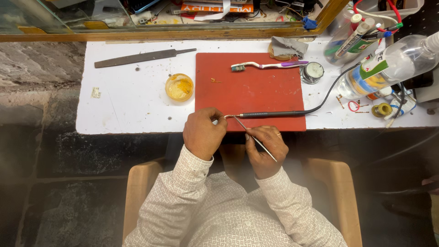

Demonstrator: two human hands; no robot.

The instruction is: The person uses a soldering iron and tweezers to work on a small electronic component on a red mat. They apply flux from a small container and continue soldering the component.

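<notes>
Two hands work at the near edge of a white desk (128,105). The left hand (203,133) is curled into a closed grip at the front edge of one red mat (249,91); whatever small piece it pinches is hidden by the fingers. The right hand (266,148) is clenched around one thin metal rod (256,139), which runs slantwise from the palm up toward the left fingertips. The rod's upper end meets the tip of one black-handled tool (270,114) that lies along the mat's front edge, its tip pointing left, just beside the left hand. One black cable (336,84) runs from the tool's handle to the right and back across the desk.

On the mat lie one toothbrush (267,65) with a purple handle, near the far edge, and one tiny gold-coloured piece (215,81), well apart from the hands. Left of the mat stand one round dish (179,87) with yellow contents and, farther back, one long flat file (144,57). One small pale metal bit (95,93) sits near the desk's left edge. Just beside the mat's far right corner stands one small round tin (312,72). At the right end lie two clear plastic bottles (388,66), tipped on their sides, with one small roll of tape (382,110) near them.
</notes>
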